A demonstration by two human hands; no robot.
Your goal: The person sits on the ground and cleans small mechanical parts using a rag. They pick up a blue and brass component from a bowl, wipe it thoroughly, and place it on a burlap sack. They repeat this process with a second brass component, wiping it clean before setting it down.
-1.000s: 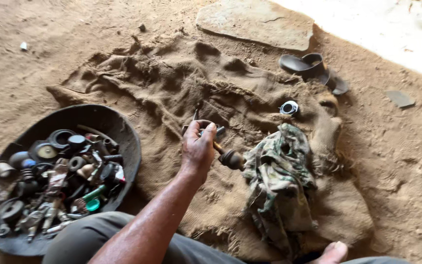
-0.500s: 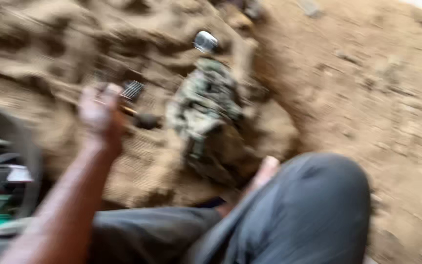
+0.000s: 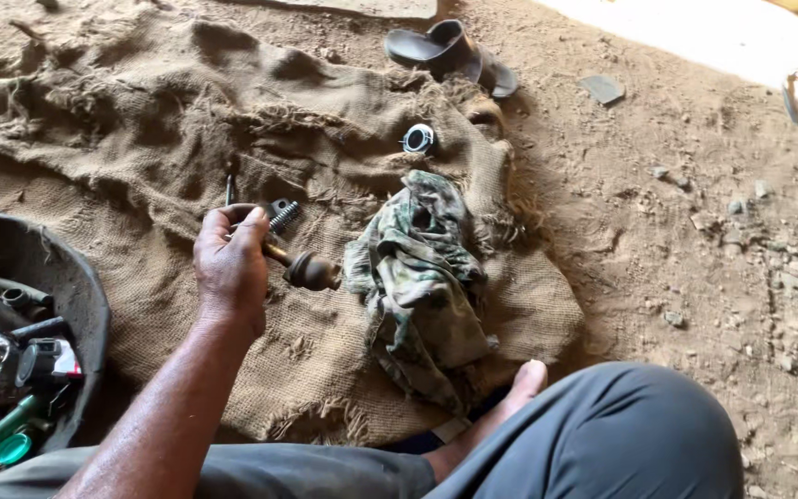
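Note:
My left hand [image 3: 230, 261] is closed around a tool with a brown rounded handle [image 3: 310, 271] that sticks out to the right of my fist. A thin metal shaft [image 3: 230, 189] shows above my fingers. A small coiled spring piece [image 3: 283, 216] lies on the burlap just past my knuckles. A crumpled camouflage rag [image 3: 422, 277] lies right of the handle, close to it. My right hand is out of view. My bent leg in grey trousers [image 3: 621, 434] and my bare toes [image 3: 526, 379] are at the bottom.
Burlap sacking [image 3: 122, 139] covers the dirt floor. A black basin [image 3: 76, 277] with several metal and plastic parts sits at the left. A small round white-and-black part [image 3: 418, 139] lies on the burlap; black sandals [image 3: 450, 51] and a flat stone [image 3: 601, 88] lie beyond.
The view swung sideways and blurred, then settled closer in. My left hand has kept its hold on the tool over the burlap; my knee has come into view.

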